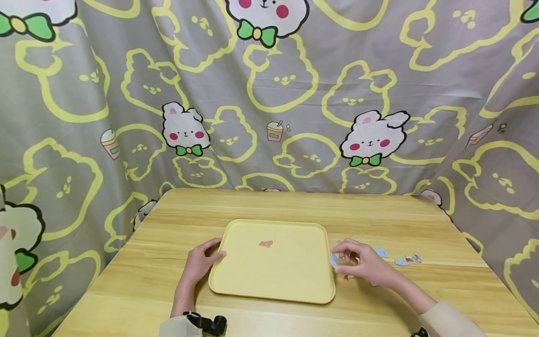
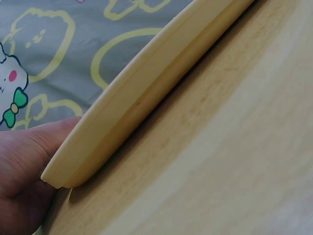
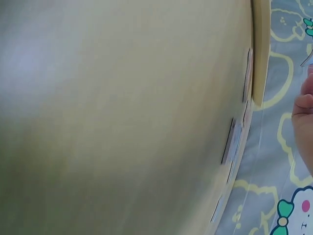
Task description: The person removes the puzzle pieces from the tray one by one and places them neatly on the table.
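Observation:
A yellow rectangular tray (image 1: 269, 281) lies on the wooden table. My left hand (image 1: 200, 264) holds its left edge, thumb over the rim and fingers along the outside. In the left wrist view the left hand (image 2: 29, 166) shows behind the tray's corner. Beside the right edge, my right hand (image 1: 364, 262) pinches a light-blue paper piece (image 1: 334, 259) between thumb and fingers. A small orange cutout (image 1: 265, 244) lies inside the tray, toward the back. In the right wrist view, the right hand (image 3: 304, 107) is partly cut off by the frame.
Light-blue cutouts, a piece (image 1: 381, 252) and another (image 1: 401, 261), lie on the table right of the tray, with a red-and-grey piece (image 1: 415, 258) beside them. A small red piece (image 1: 346, 277) shows below the right hand. A grey patterned curtain (image 1: 294, 154) hangs behind the table.

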`<state>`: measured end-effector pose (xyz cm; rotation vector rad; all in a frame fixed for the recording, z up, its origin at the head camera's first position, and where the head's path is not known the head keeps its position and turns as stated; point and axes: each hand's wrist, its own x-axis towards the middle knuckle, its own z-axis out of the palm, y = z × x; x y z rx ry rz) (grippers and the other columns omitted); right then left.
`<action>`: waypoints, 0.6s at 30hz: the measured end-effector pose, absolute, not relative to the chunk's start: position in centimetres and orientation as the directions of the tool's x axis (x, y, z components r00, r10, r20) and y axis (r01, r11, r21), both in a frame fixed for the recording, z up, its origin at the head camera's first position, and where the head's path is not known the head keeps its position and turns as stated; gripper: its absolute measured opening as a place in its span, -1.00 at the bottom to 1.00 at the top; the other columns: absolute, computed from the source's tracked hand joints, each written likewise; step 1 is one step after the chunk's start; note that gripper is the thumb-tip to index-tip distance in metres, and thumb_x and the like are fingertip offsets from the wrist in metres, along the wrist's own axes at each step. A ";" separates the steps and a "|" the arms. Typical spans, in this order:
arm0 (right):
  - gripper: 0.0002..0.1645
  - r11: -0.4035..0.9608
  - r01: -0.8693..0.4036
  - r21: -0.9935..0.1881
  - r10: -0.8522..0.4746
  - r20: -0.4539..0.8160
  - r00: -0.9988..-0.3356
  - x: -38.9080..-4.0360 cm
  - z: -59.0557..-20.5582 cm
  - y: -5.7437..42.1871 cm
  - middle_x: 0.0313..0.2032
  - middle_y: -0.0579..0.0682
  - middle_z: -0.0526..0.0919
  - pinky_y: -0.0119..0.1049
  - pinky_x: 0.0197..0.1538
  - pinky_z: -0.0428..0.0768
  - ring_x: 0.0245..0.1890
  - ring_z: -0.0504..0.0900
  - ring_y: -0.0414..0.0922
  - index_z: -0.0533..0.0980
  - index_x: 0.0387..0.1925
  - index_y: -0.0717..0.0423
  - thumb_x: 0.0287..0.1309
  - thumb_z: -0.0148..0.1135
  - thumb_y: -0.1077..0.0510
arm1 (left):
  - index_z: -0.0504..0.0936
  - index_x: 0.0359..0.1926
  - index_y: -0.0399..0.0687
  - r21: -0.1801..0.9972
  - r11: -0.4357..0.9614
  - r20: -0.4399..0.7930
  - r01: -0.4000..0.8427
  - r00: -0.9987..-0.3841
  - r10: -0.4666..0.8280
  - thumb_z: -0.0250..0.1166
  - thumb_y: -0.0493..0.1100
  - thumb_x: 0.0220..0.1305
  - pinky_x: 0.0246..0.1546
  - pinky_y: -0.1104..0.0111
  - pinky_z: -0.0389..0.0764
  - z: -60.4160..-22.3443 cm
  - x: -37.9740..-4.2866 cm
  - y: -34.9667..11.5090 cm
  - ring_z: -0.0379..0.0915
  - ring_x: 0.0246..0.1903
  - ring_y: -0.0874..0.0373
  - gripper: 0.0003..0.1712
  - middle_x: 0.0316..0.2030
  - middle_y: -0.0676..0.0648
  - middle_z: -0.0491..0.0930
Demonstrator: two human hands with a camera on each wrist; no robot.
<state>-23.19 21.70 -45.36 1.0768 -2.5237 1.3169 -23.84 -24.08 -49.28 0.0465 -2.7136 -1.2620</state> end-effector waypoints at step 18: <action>-0.62 0.465 -0.594 -0.656 -0.484 0.373 -0.791 -22.2 -45.5 25.7 -0.42 -0.09 0.50 -0.45 -0.48 0.41 -0.46 0.39 -0.24 0.60 -0.09 0.13 0.01 0.47 0.18 | 0.58 0.22 -0.07 0.781 0.624 0.099 0.017 -0.990 -0.096 0.41 -0.11 0.19 0.37 -0.03 0.37 -49.2 -23.8 -24.0 0.34 0.32 -0.22 -0.45 0.25 -0.28 0.50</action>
